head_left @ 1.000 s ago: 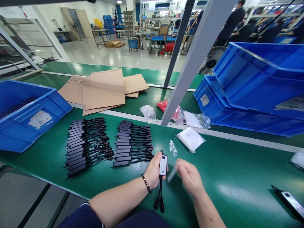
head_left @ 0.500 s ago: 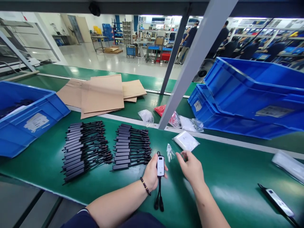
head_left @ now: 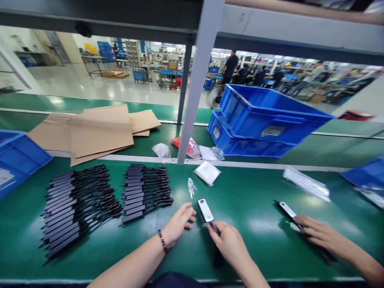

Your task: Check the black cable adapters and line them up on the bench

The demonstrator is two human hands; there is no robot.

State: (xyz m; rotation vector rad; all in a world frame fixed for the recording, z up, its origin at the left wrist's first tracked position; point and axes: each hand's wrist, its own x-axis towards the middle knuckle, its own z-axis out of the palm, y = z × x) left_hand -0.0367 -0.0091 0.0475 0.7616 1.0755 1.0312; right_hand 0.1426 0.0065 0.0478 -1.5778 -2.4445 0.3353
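My right hand (head_left: 230, 241) pinches the cable end of a slim black cabled device with a white front (head_left: 205, 211), tilted above the green bench. Its two-plug end is hidden or blurred below my hand. My left hand (head_left: 179, 223), with a beaded bracelet at the wrist, is just left of the device, empty, fingers loosely bent and apart. Beyond my hands lie a small clear plastic piece (head_left: 191, 187) and a white packet (head_left: 207, 173). Farther right, a co-worker's hand (head_left: 319, 234) touches a similar white-fronted device (head_left: 288, 211) on the bench.
Two rows of black cabled units (head_left: 64, 212) lie at left beside a blue bin (head_left: 22, 160). Cardboard sheets (head_left: 100, 132) are behind. A white post (head_left: 196, 80) rises mid-bench, with bagged parts at its foot. Stacked blue bins (head_left: 270, 124) and clear plastic bags (head_left: 306, 185) are at right.
The device has passed from my left hand to my right. My left hand has let go. The view has swung right, and a co-worker's hand has come in at the right device.
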